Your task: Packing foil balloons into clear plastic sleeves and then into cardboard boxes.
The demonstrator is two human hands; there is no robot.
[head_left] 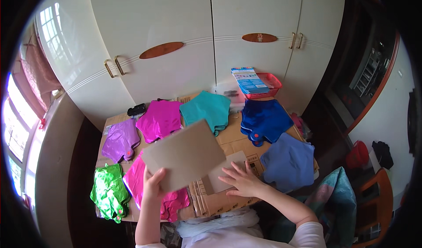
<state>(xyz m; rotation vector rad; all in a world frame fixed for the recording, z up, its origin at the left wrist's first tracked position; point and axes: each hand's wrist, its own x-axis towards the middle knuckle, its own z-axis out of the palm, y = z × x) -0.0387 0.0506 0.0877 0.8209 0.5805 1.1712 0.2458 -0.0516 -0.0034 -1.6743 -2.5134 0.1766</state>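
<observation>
My left hand grips the lower left edge of a grey-brown cardboard sheet, thumb on top, and holds it tilted above the table. My right hand is open with fingers spread, over a second cardboard sheet lying on the table. Whether its fingertips press on that sheet I cannot tell. Around the sheets lie stacks of flat, shiny foil balloons: pink partly under the raised sheet, teal behind it, and periwinkle to the right of my right hand.
More foil stacks lie around: green, purple, magenta and dark blue. A red basket with blue printed packets stands at the back. Cardboard covers the table. White cabinets rise behind; a wooden chair is at right.
</observation>
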